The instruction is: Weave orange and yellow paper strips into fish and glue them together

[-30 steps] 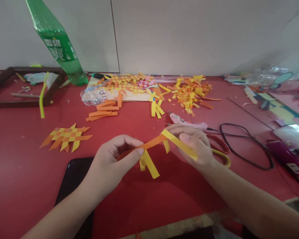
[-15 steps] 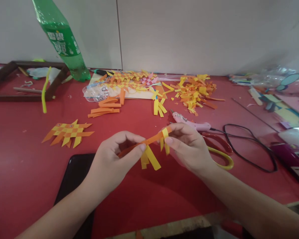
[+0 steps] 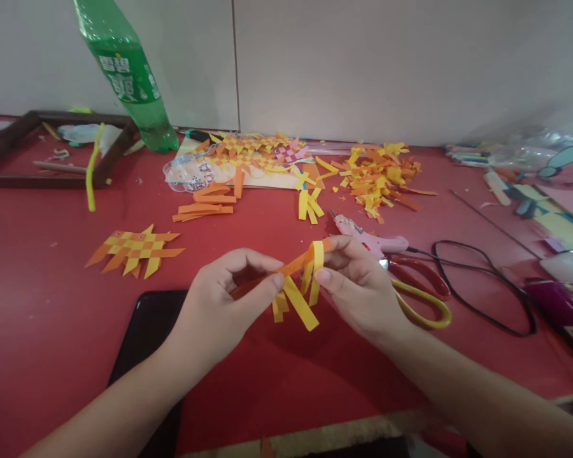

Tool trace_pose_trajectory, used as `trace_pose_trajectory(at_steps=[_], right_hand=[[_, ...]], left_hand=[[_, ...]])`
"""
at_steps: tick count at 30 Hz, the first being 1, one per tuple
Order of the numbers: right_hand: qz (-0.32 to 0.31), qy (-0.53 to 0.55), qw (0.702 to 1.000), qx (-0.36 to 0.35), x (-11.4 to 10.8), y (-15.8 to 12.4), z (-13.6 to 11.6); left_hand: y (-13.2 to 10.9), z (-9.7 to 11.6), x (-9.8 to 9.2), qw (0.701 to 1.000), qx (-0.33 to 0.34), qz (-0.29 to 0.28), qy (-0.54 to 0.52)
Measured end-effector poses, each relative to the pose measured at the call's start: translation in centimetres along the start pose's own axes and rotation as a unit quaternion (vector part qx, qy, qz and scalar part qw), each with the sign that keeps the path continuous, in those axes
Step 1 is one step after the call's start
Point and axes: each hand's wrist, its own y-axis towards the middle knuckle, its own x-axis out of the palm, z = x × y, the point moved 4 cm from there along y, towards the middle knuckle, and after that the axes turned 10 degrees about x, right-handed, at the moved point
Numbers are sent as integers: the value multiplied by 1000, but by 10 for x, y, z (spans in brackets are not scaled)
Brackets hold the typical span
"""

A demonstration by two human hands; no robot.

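Note:
Above the red table, my left hand [image 3: 233,292] pinches an orange paper strip [image 3: 297,262] between thumb and fingers. Yellow paper strips [image 3: 302,304] hang down from it beside my left thumb. At the strip's other end, my right hand [image 3: 358,277] is closed, its thumb against a yellow paper strip [image 3: 318,256] looped over the orange one. A woven orange and yellow paper fish [image 3: 136,250] lies on the table to the left. Behind my right hand are a pink glue gun [image 3: 370,236] and scissors with red and yellow handles [image 3: 424,310].
A black phone [image 3: 146,331] lies under my left forearm. Loose orange strips [image 3: 205,207], yellow strips [image 3: 309,205] and a heap of paper scraps [image 3: 379,175] lie farther back. A green bottle [image 3: 134,83] stands by a brown frame [image 3: 38,181]. A black cord [image 3: 482,318] curls at right.
The yellow loop beside my right thumb now stands taller and looser over the orange strip. Both hands keep their grip. The whole view has shifted slightly.

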Motion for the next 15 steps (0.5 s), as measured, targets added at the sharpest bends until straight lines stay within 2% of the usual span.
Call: trace_pose_trajectory(at_steps=[5,15], right_hand=[[-19,19,1000,-4,4,-2,-1],[13,-35,999,-25,0,-6,3]], left_hand=[[-1,0,-2,1000,7,21,-8],[0,0,-4,999,4,42,-35]])
